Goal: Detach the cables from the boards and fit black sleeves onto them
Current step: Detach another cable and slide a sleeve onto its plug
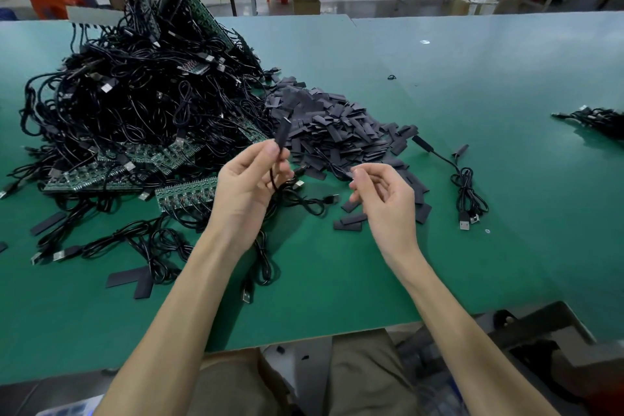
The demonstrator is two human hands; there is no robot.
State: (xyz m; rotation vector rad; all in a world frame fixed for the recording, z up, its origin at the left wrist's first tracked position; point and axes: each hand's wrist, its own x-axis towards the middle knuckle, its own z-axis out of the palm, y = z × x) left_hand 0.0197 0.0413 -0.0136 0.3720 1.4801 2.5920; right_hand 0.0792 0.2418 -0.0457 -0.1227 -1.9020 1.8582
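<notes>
Where the green table reaches its left side, a tall heap of cables lies tangled, many still plugged into green boards that show along its near edge and at its far top. Nearer the person, on the left, a few loose cables and two flat sleeves lie on the mat.

Just right of the heap the left hand is raised above the table, palm turned inward. Its thumb and fingertips are clamped on the lower end of a black sleeve, which stands nearly upright above them. A thin cable drops from this hand, loops on the mat and ends in a plug between the hands.

Behind both hands, in the middle of the table, spreads a pile of sleeves, with strays scattered at its near edge.

The right hand is held at the same height, thumb and forefinger pinched together on a thin black lead that runs towards the left hand; the other fingers curl loosely.

Further right a coiled cable already wearing a sleeve lies alone, and at the far right edge sits another cable bundle.
</notes>
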